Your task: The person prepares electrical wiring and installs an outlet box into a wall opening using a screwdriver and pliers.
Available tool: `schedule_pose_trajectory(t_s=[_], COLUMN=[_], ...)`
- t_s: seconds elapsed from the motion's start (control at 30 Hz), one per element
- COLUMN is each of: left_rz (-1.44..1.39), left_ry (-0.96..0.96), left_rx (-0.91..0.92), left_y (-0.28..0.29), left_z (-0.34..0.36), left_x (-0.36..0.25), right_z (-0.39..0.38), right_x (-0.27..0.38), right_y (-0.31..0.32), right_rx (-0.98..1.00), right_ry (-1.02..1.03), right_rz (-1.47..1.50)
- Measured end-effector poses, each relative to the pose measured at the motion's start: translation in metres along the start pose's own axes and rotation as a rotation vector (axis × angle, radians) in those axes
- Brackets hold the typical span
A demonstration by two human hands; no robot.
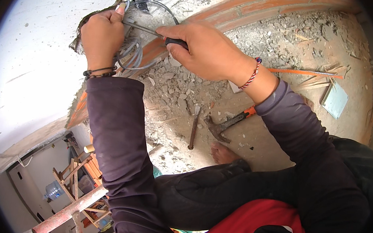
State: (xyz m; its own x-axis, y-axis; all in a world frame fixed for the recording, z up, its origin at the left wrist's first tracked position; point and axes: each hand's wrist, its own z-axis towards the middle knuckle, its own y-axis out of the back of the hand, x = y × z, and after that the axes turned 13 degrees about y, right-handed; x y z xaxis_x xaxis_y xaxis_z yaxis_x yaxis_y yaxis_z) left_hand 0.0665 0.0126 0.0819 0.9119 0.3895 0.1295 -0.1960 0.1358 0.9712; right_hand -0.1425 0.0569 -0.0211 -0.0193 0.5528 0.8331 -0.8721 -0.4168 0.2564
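My left hand is closed at the broken edge of the white wall, pinching a grey cable between thumb and fingers near its end. In my right hand is a screwdriver with a black and red handle. Its metal shaft points left and reaches my left hand; the tip is hidden or too small to make out. Loose loops of grey cable hang just below, beside the wall opening.
Rubble covers the floor along the brick course. A claw hammer and a chisel lie near my bare foot. Farther right are an orange strip and a pale plate. A pole stands lower left.
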Motion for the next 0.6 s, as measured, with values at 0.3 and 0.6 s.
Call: schedule_pose_trajectory(t_s=[0.3, 0.6], left_rz=[0.036, -0.043], left_ry=[0.106, 0.114], left_rx=[-0.179, -0.037], left_y=[-0.014, -0.013], left_z=[-0.012, -0.001], left_x=[-0.016, -0.009], right_z=[-0.001, 0.045], right_x=[0.001, 0.030], right_y=[-0.002, 0.056], right_rx=[-0.022, 0.553], right_ry=[-0.009, -0.296], right_rz=[0.153, 0.107])
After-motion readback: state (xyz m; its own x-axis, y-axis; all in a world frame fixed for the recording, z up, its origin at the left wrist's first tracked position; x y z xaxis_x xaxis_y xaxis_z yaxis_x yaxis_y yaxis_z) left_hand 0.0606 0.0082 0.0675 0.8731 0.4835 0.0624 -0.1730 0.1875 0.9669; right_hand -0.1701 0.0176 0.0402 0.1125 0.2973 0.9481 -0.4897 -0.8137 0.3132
